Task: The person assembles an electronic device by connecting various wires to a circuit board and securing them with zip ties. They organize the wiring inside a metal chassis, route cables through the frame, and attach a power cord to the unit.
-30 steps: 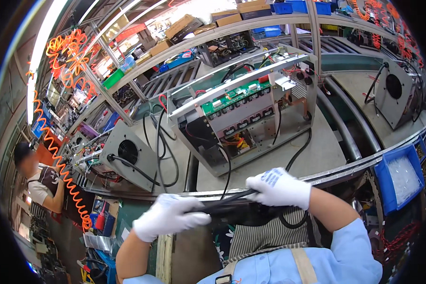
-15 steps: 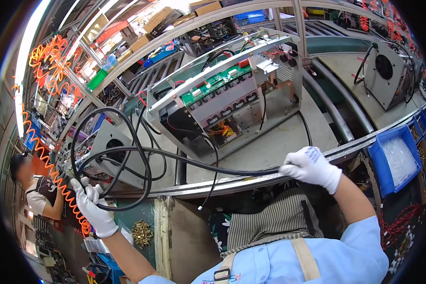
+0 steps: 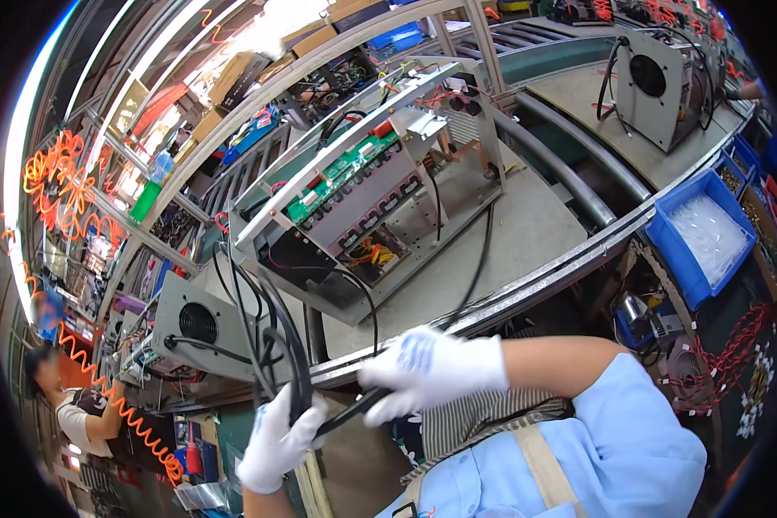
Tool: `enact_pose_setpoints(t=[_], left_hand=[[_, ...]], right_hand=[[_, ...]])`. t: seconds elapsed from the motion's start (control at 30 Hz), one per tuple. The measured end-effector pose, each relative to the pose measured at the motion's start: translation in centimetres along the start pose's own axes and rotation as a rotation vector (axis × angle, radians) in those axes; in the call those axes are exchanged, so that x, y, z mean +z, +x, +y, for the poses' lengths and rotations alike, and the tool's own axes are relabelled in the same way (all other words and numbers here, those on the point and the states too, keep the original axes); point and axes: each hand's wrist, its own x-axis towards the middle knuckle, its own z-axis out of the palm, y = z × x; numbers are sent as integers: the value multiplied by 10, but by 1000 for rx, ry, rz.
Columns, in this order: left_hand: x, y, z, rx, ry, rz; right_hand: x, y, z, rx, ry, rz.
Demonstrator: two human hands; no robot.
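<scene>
A thick black cable (image 3: 295,354) is gathered in several loops in front of the conveyor's edge. My left hand (image 3: 278,439), in a white glove, is closed round the lower part of the loops. Beside it, my right hand (image 3: 436,369), also gloved in white, grips a stretch of the same cable that runs across from the left hand. Above both hands stands an open-frame metal chassis (image 3: 259,223) with a green circuit board (image 3: 341,180) along its upper side. A black cable also runs from the chassis's lower right toward my right hand.
The chassis rests on a pale board (image 3: 527,233) on the roller conveyor (image 3: 578,155). Similar grey units with fans stand left (image 3: 174,324) and far right (image 3: 656,91). A blue bin (image 3: 695,289) of clear small parts hangs at right. An orange coiled hose (image 3: 121,414) hangs left, near a person (image 3: 86,414).
My right hand has moved left, close to my left hand. My left hand has come right and down, and the wide cable loops are now gathered into a narrow bundle. The view has shifted.
</scene>
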Motion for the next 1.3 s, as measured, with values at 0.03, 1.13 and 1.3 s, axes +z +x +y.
enact_pose_setpoints(t=[0.03, 1.13, 1.3], left_hand=[[-10, -6, 1, -18, 60, -4], [18, 4, 10, 513, 918, -185], [34, 38, 6, 691, 703, 29]], right_hand=[[4, -13, 26, 121, 60, -10], [-175, -452, 88, 1232, -909, 823], [-152, -221, 10, 528, 37, 1467]])
